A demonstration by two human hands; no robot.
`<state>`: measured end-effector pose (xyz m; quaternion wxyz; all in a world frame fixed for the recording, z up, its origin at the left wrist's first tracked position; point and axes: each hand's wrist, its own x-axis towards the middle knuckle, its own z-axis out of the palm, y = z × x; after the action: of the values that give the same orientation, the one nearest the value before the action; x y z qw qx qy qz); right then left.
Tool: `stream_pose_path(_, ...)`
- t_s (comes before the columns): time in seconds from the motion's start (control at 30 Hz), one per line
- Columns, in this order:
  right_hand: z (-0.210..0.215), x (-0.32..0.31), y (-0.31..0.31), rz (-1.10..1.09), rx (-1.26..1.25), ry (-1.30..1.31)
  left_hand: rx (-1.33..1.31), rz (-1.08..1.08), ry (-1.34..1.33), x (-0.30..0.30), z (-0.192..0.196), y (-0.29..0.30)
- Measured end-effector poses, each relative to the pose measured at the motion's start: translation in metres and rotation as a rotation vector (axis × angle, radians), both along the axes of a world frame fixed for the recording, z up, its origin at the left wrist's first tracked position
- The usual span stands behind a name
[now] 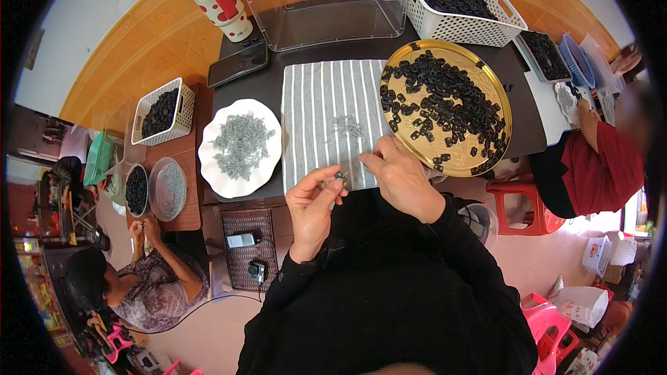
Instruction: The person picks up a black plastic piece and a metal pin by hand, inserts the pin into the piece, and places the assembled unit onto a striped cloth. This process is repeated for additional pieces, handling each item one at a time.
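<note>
Pinching small dark piece (340, 176) in fingers of left hand (310, 210), at near edge of striped cloth (303, 118); holding fingers of right hand (408, 180) narrow, unable to tell on what. Leaving many black pieces (451, 94) right of cloth, clear pieces (240, 140) left; showing no surely finished ones.

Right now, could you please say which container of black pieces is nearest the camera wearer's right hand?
The round gold tray: it lies just beyond that right hand, while every other one sits farther away.
</note>
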<state>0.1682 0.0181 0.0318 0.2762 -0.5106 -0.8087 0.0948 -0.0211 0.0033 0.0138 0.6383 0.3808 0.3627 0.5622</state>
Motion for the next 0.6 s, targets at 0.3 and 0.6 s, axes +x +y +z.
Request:
stream_pose_path(0.3, -0.01, 0.001, -0.008, 0.007, -0.319, 0.677, -0.007, 0.002, -0.02, 0.006, 0.003, 0.001)
stream_pose_path(0.6, -0.007, -0.01, -0.019, -0.018, -0.563, 1.133, 0.005, 0.025, -0.109, 0.02, 0.004, 0.0)
